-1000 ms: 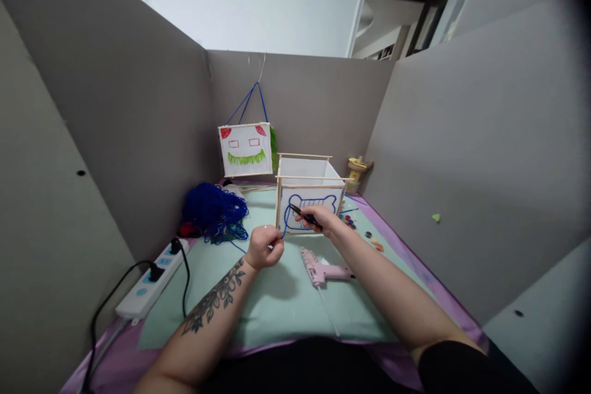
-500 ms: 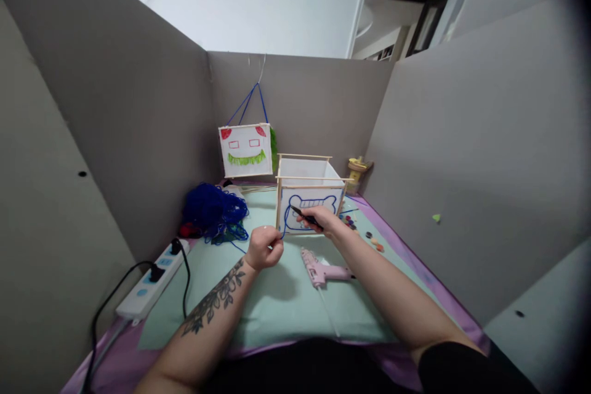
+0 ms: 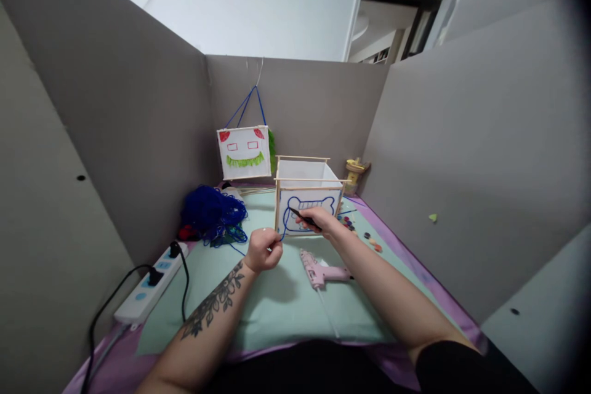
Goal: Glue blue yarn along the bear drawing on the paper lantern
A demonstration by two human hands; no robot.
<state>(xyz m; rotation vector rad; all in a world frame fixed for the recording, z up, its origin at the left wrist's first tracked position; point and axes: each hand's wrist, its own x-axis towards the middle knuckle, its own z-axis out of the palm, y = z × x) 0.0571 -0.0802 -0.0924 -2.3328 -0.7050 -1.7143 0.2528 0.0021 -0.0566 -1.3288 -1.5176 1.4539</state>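
Note:
A white paper box lantern with a wooden stick frame (image 3: 306,192) stands on the green mat (image 3: 272,295); a blue outline figure is on its front face. My right hand (image 3: 323,220) is closed on a thin black tool (image 3: 302,217) whose tip rests against that face. My left hand (image 3: 264,250) pinches a strand of blue yarn (image 3: 282,233) that runs up to the lantern's lower left corner. A pink glue gun (image 3: 321,269) lies on the mat just below my right wrist.
A heap of blue yarn (image 3: 211,212) lies at the left. A finished lantern with a red and green face (image 3: 244,151) hangs on the back wall. A white power strip (image 3: 150,282) with black cables sits left. Small coloured pieces (image 3: 360,231) lie right. Grey partition walls enclose the desk.
Almost nothing has moved; the view has shifted very slightly and both hands stay in place at the lantern's front.

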